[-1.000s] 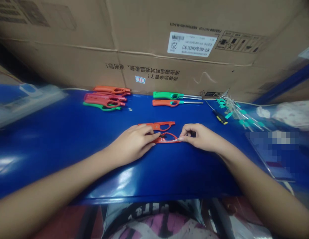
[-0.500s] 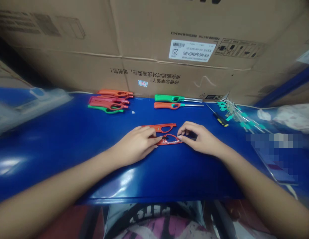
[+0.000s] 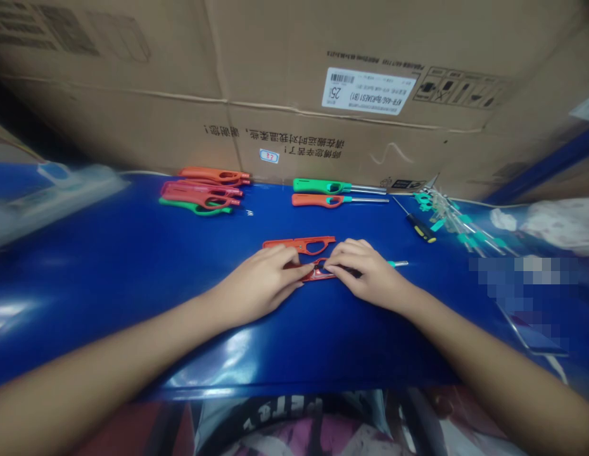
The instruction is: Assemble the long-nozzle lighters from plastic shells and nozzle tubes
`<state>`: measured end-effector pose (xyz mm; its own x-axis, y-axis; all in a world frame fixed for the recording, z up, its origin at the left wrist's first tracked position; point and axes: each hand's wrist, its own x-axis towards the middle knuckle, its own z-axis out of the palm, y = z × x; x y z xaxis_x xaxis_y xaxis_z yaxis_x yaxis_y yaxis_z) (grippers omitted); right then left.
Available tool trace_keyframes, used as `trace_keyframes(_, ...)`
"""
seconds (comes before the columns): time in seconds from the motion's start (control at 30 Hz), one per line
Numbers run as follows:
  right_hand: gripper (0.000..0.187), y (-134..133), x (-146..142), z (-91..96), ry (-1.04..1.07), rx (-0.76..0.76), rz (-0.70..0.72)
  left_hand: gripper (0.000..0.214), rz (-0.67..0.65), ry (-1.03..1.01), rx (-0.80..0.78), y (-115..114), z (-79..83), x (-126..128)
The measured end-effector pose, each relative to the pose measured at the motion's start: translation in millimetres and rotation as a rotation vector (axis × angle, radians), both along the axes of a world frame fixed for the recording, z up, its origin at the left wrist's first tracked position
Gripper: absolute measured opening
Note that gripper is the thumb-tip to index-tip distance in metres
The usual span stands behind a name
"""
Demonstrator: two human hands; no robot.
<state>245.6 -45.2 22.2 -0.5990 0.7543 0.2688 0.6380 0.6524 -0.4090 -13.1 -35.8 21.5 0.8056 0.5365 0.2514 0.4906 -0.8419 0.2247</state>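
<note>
My left hand (image 3: 263,278) pinches an orange lighter handle half (image 3: 318,273) lying on the blue table, its inner side up, with small dark and wire-like parts inside. With thumb and fingertips together, my right hand (image 3: 365,272) works at the loop opening of that half; whatever it grips is too small to make out. From behind the right hand a metal lighter tube (image 3: 399,263) with a green collar sticks out to the right. Just beyond lies the other orange handle half (image 3: 316,244), partly behind my left fingers.
At the back left lie several orange, red and green handles (image 3: 204,193). A green lighter (image 3: 323,185) and an orange lighter (image 3: 318,200) lie before a cardboard box (image 3: 275,82). To the right are a screwdriver (image 3: 420,228) and a heap of metal tubes with green collars (image 3: 458,218).
My right hand has shifted left along the handle half to its loop, and the metal tube's end now shows beyond the hand. My left hand stays in place.
</note>
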Motion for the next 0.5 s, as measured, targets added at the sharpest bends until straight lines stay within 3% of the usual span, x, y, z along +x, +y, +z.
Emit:
trace_keyframes(0.3,0.009,-5.5,-1.5,10.3,-0.078,0.038,0.071,0.033,0.030,0.066,0.034,-5.3,5.1,1.6)
trace_keyframes(0.5,0.004,-5.1,0.6,8.5,0.091,-0.044,0.019,0.034,-0.023,-0.010,-0.006,-4.0,-0.7,0.2)
